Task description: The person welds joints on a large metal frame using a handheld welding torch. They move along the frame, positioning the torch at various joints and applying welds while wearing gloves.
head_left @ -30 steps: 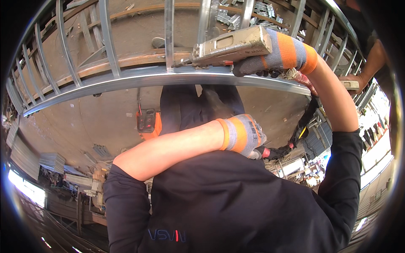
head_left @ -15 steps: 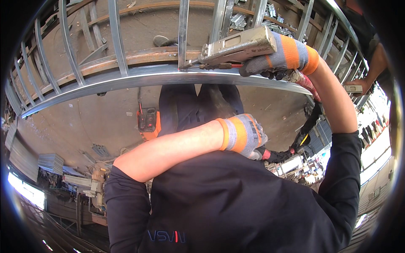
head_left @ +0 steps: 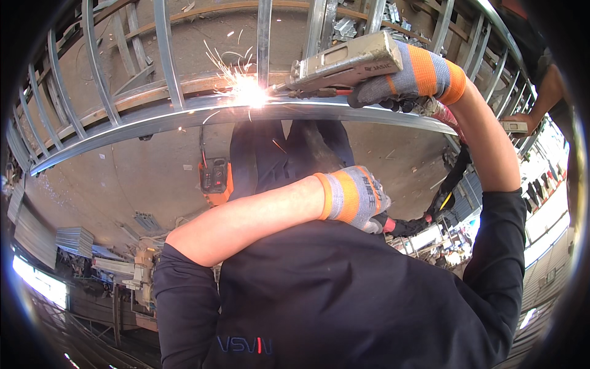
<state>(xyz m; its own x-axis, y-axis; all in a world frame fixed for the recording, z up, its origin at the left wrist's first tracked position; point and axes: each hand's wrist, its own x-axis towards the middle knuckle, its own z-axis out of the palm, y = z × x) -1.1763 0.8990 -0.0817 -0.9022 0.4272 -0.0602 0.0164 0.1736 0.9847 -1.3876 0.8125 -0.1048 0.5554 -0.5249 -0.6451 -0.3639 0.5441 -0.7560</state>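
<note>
My right hand (head_left: 402,77), in a grey and orange knit glove, grips a boxy beige welding torch (head_left: 344,61). Its tip meets the foot of an upright metal bar (head_left: 264,43) where that joins a long metal rail (head_left: 203,114). A bright white glow with flying sparks (head_left: 246,92) covers the joint and hides it. My left hand (head_left: 356,197), gloved alike, is folded across my chest. Its fingers are closed around a dark cable (head_left: 409,227) with red parts, which curves up on the right toward the torch.
An orange and black machine (head_left: 215,178) stands on the floor beyond my left forearm. Scrap metal pieces (head_left: 350,29) lie behind the frame. At the right edge another person's hand (head_left: 522,123) holds a similar beige tool. More bars run along the frame on both sides.
A bright welding arc and sparks have appeared at the torch tip. The torch and right hand have shifted very slightly; my left hand stays put.
</note>
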